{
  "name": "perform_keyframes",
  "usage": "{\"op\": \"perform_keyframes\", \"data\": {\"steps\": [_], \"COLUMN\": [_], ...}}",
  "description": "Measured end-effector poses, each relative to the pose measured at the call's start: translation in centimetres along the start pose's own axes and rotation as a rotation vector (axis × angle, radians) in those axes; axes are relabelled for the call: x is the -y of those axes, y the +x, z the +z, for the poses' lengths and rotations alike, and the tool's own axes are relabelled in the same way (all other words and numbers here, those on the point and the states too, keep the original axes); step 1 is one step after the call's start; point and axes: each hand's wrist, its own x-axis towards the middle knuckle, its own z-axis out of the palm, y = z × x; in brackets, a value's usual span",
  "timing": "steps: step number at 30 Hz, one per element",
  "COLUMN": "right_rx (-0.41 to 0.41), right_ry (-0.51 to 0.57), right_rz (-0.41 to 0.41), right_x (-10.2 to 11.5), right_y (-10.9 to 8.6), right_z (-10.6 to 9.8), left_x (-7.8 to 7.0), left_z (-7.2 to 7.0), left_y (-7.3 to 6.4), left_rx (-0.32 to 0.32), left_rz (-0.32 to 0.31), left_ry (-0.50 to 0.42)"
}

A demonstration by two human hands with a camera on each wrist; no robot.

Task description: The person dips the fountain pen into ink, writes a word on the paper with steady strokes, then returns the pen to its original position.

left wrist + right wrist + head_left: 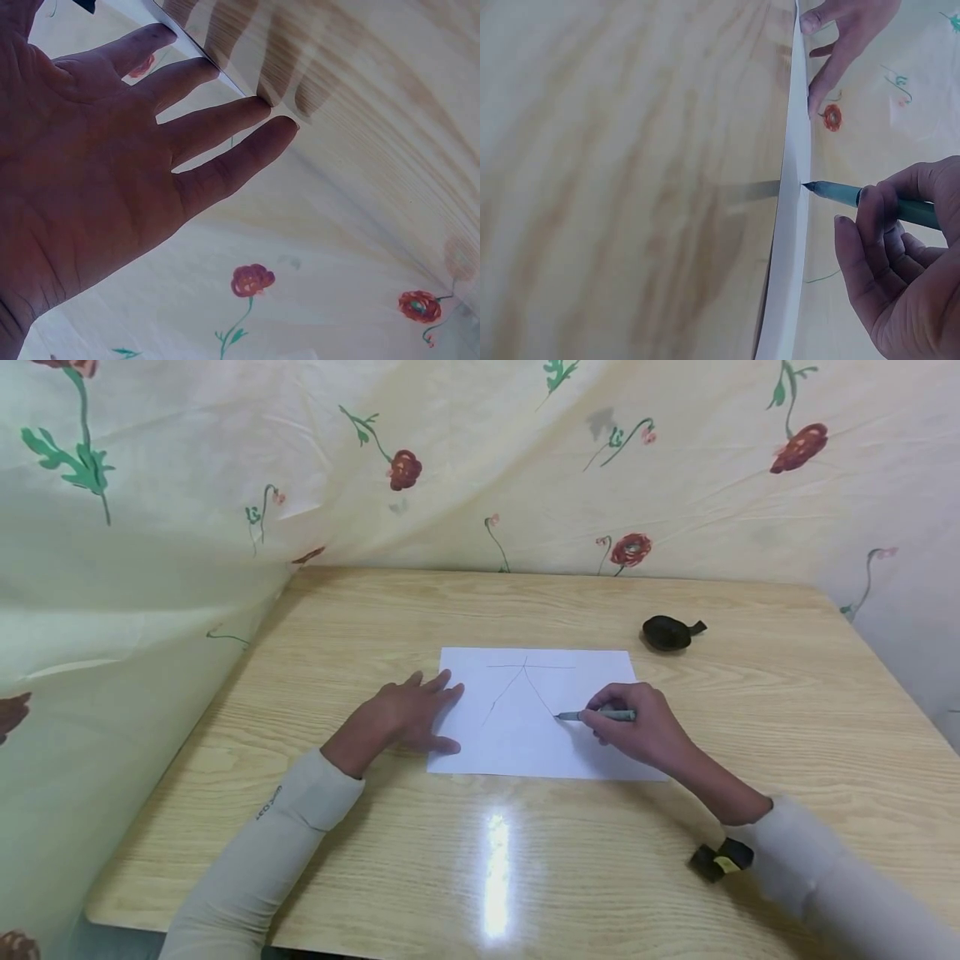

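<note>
A white sheet of paper (pixel 517 747) lies on the table, with a short crossbar and two slanting lines that meet below its middle drawn on it. My right hand (pixel 641 718) pinches a green pen (pixel 617 715) between thumb and fingers, its tip touching the paper at the lower end of the right slanting line. In the right wrist view the pen (pixel 840 192) points at the sheet, held in curled fingers. My left hand (pixel 420 714) rests on the paper's left edge with its fingers spread. Seen from the left wrist, those fingers (pixel 225 124) are straight.
A small black pan-shaped object (pixel 666 633) with a short handle sits behind the paper to the right. The wooden table (pixel 360 860) meets a flower-printed cloth (pixel 465 460) at the back and left. A black strap piece (pixel 722 860) hangs by the right sleeve.
</note>
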Motion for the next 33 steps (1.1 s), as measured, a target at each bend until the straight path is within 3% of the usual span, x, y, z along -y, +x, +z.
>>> {"op": "perform_keyframes", "data": {"steps": [28,33], "right_rx": [0.001,-0.067], "right_ry": [-0.003,-0.02], "right_rz": [-0.033,-0.069], "right_x": [-0.6,-0.5], "right_y": [-1.3,-1.3], "right_z": [-0.3,-0.4], "left_x": [0.0,0.1], "left_z": [0.0,0.0], "left_y": [0.0,0.1], "left_rx": [-0.005,-0.005], "left_rz": [0.007,0.007], "left_ry": [-0.005,-0.003]}}
